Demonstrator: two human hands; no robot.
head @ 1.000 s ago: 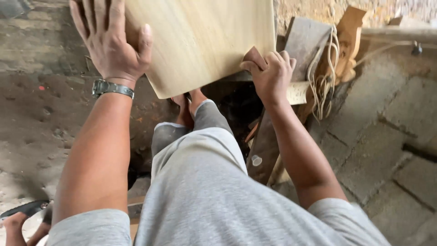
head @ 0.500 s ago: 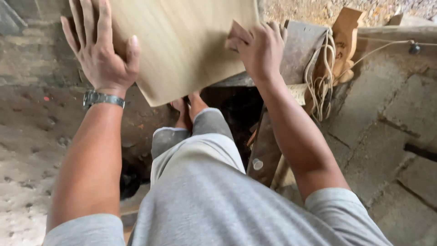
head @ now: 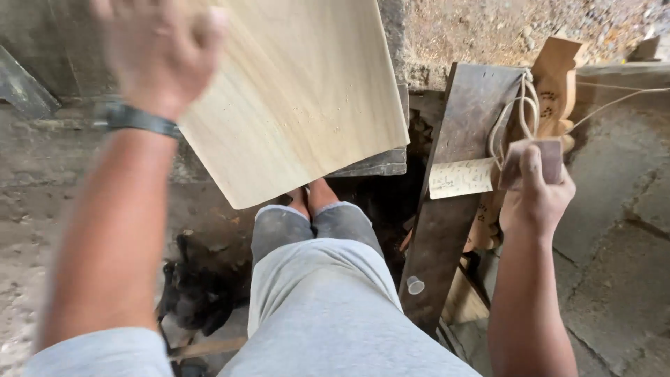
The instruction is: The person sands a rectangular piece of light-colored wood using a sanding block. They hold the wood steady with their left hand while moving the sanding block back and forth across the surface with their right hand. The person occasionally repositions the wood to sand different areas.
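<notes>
A pale, smooth wooden board [head: 300,98] lies tilted in front of me above my knees. My left hand [head: 157,49], blurred and with a watch on the wrist, rests on the board's left edge. My right hand [head: 534,192] is off the board, out to the right, and grips a small brown folded sheet of sandpaper [head: 541,159]. It hovers beside a dark upright plank [head: 453,195].
A pale paper tag [head: 460,178] and loops of cord [head: 513,115] hang on the dark plank. A carved wooden piece [head: 558,77] leans behind it. A dark gap [head: 377,202] opens below the board. Rough stone blocks [head: 614,265] pave the right, dirt floor [head: 28,237] the left.
My right hand has left the board's right edge and swung out to the right with the sandpaper. My left hand shifted quickly along the board's left side. The view moved slightly.
</notes>
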